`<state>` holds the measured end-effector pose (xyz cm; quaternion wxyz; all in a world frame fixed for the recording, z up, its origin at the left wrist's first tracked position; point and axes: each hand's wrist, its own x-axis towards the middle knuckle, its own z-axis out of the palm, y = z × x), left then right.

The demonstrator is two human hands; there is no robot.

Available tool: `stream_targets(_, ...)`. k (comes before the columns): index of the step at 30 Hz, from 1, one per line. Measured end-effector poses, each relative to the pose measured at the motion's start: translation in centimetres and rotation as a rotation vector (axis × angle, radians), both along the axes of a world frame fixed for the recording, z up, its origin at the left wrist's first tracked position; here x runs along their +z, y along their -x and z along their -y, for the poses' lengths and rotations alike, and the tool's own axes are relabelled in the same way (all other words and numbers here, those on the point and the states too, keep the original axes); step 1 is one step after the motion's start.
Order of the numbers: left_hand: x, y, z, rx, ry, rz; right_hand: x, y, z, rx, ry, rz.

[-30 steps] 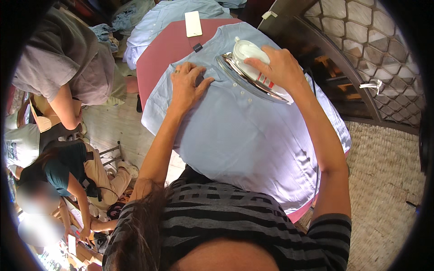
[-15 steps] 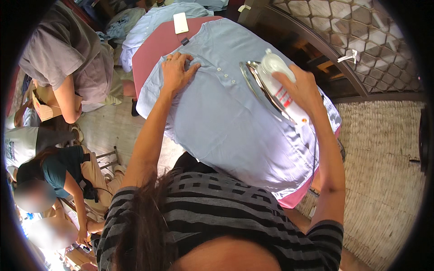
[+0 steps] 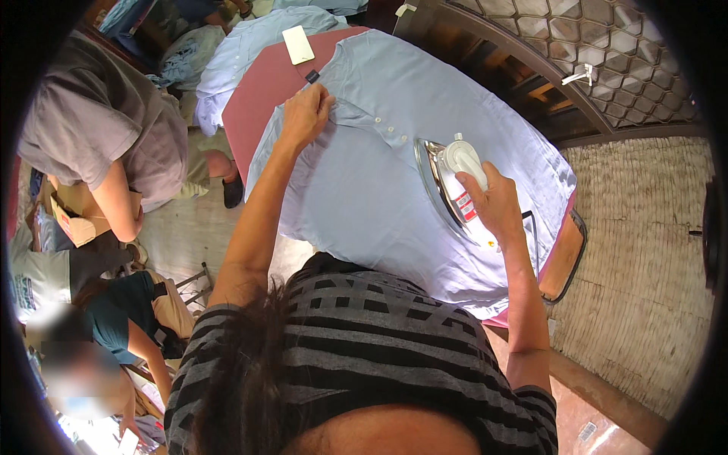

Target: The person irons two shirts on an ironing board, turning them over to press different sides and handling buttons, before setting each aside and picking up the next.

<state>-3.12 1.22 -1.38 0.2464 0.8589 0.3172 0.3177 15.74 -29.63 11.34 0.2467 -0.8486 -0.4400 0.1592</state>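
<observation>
A light blue buttoned shirt is spread over a red-covered ironing board in front of me. My right hand grips the handle of a white steam iron. The iron's shiny soleplate edge faces left, on or just over the fabric below the row of buttons. At the shirt's left part, near its neckline, my left hand has its fingers curled closed on the cloth; the fingertips are partly hidden. A pale card tag and a small dark label lie just beyond that hand.
More blue shirts lie past the board's far left end. A person in a grey shirt stands at left by a cardboard box, with other people seated nearer. A metal lattice door stands at far right. A black wire frame juts from the board's right end.
My left hand went from lying spread on the shirt to curled closed on it, a little farther right. My right hand has brought the iron slightly nearer to me.
</observation>
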Motion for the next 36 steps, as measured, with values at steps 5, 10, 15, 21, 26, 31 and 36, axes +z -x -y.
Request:
stream_targets(5, -0.4, 0.3, 1.0, -0.070, -0.262, -0.006, 0.4, 0.5, -0.3, -0.083, 0.088, -0.037)
stream_targets(10, 0.0, 0.3, -0.6, -0.072, 0.223, 0.108, -0.6, -0.1, 2.1, -0.069, 0.040, -0.034)
stream_targets(15, -0.7, -0.3, -1.7, -0.244, 0.475, 0.270, -0.4, 0.7, 0.5, -0.067, 0.055, -0.113)
stream_targets(21, -0.7, 0.2, -3.1, -0.411, 0.289, 0.203, 0.9, 3.8, -3.2, -0.077, 0.135, -0.233)
stream_targets(26, -0.1, 0.2, -1.8, -0.375, 0.285, 0.228, 0.4, 5.7, -5.4, -0.072, 0.077, -0.299)
stream_targets(31, -0.3, -0.2, -1.6, -0.298, 0.279, 0.214, -0.5, 7.7, -8.0, -0.069, 0.033, -0.383)
stream_targets(36, 0.2, -0.3, -0.9, -0.194, 0.261, 0.225, 0.5, 8.6, -7.6, -0.131, 0.086, -0.442)
